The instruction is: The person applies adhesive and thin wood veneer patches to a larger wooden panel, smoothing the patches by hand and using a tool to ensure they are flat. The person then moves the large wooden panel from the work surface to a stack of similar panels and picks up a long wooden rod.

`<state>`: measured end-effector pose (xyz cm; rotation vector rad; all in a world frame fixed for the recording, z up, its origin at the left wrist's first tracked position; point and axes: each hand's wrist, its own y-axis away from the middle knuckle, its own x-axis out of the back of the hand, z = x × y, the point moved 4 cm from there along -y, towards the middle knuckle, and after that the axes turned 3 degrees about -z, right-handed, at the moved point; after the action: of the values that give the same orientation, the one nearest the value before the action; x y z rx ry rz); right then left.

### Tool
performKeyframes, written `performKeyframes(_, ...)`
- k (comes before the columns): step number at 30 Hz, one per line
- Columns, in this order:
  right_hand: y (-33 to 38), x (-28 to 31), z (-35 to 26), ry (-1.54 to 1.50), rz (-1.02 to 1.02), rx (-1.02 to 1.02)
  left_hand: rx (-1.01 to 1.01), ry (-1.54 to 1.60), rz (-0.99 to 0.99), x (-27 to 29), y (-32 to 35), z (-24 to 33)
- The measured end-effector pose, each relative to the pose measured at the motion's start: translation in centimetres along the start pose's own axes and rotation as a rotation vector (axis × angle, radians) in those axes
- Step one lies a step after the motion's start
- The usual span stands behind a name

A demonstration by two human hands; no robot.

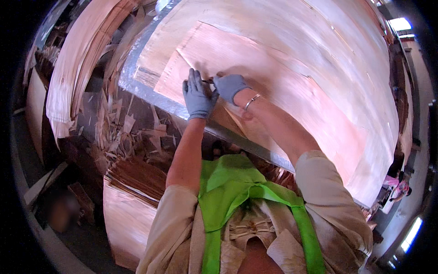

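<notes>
A pinkish wood veneer sheet [273, 86] lies on wider pale veneer sheets [328, 59] on a table. My left hand [198, 98], in a grey glove, presses flat on the sheet near its left end, fingers stretched out and pointing away from me. Just to its right, my right hand [231, 87], also gloved in grey, is closed round a thin dark tool [208, 81]. Only a short piece of the tool shows, pointing toward my left fingers; its kind is hidden. By my left fingertips, a narrow split or fold [185, 58] runs across the sheet.
The table's grey metal edge [155, 101] runs along the near left side. Torn veneer scraps [125, 132] litter the floor there. Stacked veneer [132, 205] stands at the lower left, and another tall stack [84, 59] at the far left. A person [400, 188] is far off right.
</notes>
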<state>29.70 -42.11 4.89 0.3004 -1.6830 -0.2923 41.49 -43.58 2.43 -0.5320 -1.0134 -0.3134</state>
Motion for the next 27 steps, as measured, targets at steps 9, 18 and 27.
performKeyframes(9, 4.7, -0.4, 6.5, -0.034, -0.128, -0.009, -0.095, -0.280, -0.077, 0.0, -0.6, 2.0)
performKeyframes(18, 20.0, -3.3, 20.1, -0.077, -0.011, -0.290, -0.139, -0.297, -0.111, -0.4, -0.5, 2.0)
performKeyframes(27, 23.0, -2.7, 20.8, -0.334, 0.663, -0.216, -0.455, -0.136, -0.234, -4.4, 0.1, 21.4)
